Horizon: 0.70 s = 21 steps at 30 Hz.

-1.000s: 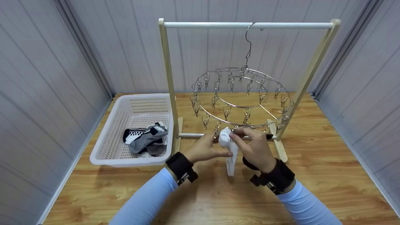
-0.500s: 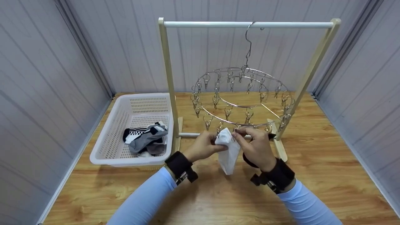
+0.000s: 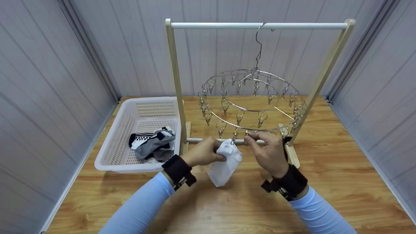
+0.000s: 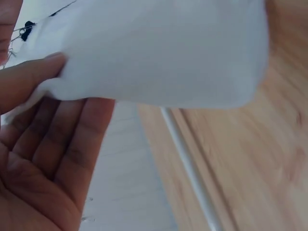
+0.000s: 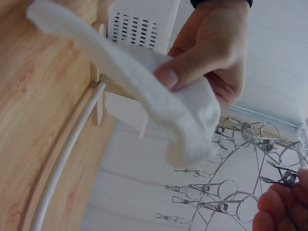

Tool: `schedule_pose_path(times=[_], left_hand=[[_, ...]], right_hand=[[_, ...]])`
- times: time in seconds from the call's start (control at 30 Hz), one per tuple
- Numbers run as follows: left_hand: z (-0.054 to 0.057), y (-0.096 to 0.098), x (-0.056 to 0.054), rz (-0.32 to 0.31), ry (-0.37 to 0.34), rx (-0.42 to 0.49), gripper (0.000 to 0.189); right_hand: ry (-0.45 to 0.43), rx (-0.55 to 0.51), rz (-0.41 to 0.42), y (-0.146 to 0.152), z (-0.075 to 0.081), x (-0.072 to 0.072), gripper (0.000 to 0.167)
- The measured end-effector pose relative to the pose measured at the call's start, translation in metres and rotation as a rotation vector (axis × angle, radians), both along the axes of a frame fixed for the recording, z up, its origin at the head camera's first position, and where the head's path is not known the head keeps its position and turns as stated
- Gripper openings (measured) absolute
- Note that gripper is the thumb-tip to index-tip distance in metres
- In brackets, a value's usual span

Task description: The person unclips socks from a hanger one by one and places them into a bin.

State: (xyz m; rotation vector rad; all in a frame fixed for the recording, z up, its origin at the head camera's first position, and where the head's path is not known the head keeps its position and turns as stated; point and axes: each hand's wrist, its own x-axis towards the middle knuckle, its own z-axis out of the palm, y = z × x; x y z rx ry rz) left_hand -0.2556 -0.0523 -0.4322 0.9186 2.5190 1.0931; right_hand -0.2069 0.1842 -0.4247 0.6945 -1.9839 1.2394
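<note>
In the head view, my left hand (image 3: 204, 152) pinches a white sock (image 3: 224, 165) near its upper edge, thumb in front. The sock hangs down at a slant, its top overlapping a clip of the round metal hanger (image 3: 234, 125). Its cloth fills much of the left wrist view. My right hand (image 3: 268, 151) pinches a metal clip (image 5: 288, 178) at the hanger's front rim, to the right of the sock. Nothing shows in that clip's tips in the right wrist view. Behind the right hand, a dark piece of cloth (image 3: 286, 140) is mostly hidden.
The hanger hangs by its hook from the white bar (image 3: 221, 25) of a wooden stand (image 3: 175, 74). On the left is a white basket (image 3: 109, 159) with several grey, black and white socks (image 3: 152, 144). Several clips dangle around the hanger's rings.
My left hand has drawn the white sock left, away from the right hand. The right hand stays at the front rim. The hanger has turned slightly, its front clips shifting right.
</note>
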Motion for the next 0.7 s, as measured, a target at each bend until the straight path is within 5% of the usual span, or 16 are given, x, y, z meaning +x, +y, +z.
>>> schedule_pose_path(times=[0.3,0.7], left_hand=[[0.027,-0.038,0.003,-0.01,0.018,-0.095,0.013],[0.094,-0.106,-0.004,0.168,0.056,-0.032,0.015]], right_hand=[[-0.05,-0.025,-0.029,-0.001,0.0,0.001,0.003],[-0.073,-0.024,-0.026,0.0,-0.002,0.002,0.003]])
